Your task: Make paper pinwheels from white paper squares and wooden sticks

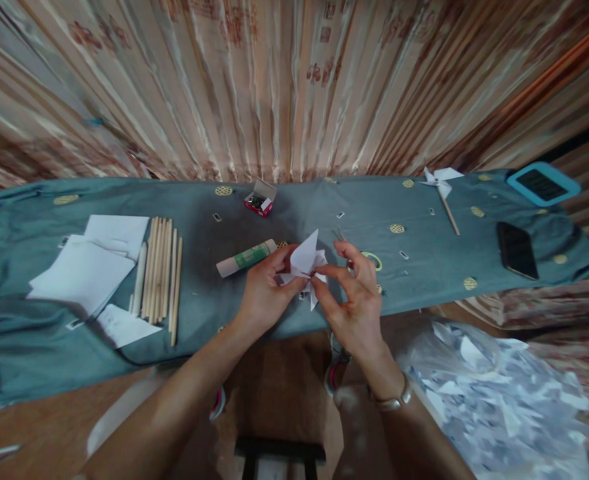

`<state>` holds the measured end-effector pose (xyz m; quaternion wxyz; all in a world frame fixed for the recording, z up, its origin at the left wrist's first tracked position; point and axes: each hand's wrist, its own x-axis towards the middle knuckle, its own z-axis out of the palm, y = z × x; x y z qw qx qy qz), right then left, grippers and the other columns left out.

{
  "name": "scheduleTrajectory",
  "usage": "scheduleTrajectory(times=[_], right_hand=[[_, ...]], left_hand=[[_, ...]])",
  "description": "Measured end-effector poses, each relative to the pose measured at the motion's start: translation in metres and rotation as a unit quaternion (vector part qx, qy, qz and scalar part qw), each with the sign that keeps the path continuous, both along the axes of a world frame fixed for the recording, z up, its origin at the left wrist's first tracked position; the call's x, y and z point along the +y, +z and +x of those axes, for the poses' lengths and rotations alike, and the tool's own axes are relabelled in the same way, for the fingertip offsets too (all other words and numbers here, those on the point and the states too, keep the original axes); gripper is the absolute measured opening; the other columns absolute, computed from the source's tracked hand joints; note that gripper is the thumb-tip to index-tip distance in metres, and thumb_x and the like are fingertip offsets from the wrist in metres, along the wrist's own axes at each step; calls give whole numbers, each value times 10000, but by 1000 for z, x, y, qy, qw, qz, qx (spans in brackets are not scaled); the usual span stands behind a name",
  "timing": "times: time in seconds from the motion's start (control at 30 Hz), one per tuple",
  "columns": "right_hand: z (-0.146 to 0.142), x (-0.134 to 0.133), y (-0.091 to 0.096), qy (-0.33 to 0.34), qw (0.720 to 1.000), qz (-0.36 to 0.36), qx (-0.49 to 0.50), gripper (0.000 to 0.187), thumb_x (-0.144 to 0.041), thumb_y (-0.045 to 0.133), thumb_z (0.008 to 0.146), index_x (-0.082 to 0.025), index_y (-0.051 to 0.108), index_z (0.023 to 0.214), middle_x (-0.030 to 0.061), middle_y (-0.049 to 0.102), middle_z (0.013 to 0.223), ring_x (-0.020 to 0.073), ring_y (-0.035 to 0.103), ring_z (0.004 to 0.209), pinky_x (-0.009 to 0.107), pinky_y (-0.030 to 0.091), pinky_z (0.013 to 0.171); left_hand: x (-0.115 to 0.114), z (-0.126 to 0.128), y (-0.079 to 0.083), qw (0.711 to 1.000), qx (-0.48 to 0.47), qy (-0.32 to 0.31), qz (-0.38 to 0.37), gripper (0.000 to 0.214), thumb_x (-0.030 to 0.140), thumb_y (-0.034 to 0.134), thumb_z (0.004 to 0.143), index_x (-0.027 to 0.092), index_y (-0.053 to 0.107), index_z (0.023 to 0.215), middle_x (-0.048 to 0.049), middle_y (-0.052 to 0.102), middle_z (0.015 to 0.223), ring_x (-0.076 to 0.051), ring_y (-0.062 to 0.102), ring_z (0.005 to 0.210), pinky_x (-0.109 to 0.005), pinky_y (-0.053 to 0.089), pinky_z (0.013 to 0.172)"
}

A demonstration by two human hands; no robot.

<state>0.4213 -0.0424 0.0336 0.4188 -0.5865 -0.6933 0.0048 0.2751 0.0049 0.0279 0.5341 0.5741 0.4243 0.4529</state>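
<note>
A white paper pinwheel (304, 257) with folded blades is held between my two hands over the front part of the table. My left hand (269, 287) pinches it from the left, thumb near its centre. From the right, the fingertips of my right hand (352, 293) press at the pinwheel's middle; whether a pin sits there is hidden. A glue stick (247, 258) with a green label lies just beyond my left hand. Scissors (342, 235) lie partly hidden behind my right hand, with a yellow-green handle loop showing.
Stacked white paper (82, 270) and wooden sticks (159, 267) lie on the left. A small red box of pins (259, 199) stands open at the back. To the right are a finished pinwheel (444, 187), a phone (517, 250) and a blue-framed device (544, 184). A bag of pinwheels (504, 400) sits below.
</note>
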Motion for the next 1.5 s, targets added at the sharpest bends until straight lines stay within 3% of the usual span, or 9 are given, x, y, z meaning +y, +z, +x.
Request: scheduleTrajectory(times=[0.4,0.9,1.5], right_hand=[[-4,-3,-4,3,996,25,-84,138,-184,577,872,-195,657,984,137,527,1388,299,488,1290,506,450,1015],[-12,0,-5,-7,993,23,-118,110,-171,563,867,-164,656,927,161,545,1361,294,502,1254,477,462,996],[-15,0,-7,-12,995,14,-97,111,-184,570,850,-200,641,934,126,531,1392,294,492,1278,498,452,1006]], left_hand=[[-4,-6,-5,990,109,1,86,424,101,624,717,198,652,1129,-10,742,989,-160,688,833,-275,548,763],[-5,-11,-9,958,221,-13,183,429,138,559,787,211,631,1204,-25,728,1125,-170,694,898,-312,555,864],[-5,-14,-8,959,229,3,169,458,169,587,783,197,608,1240,-39,732,1083,-182,689,890,-292,537,830]])
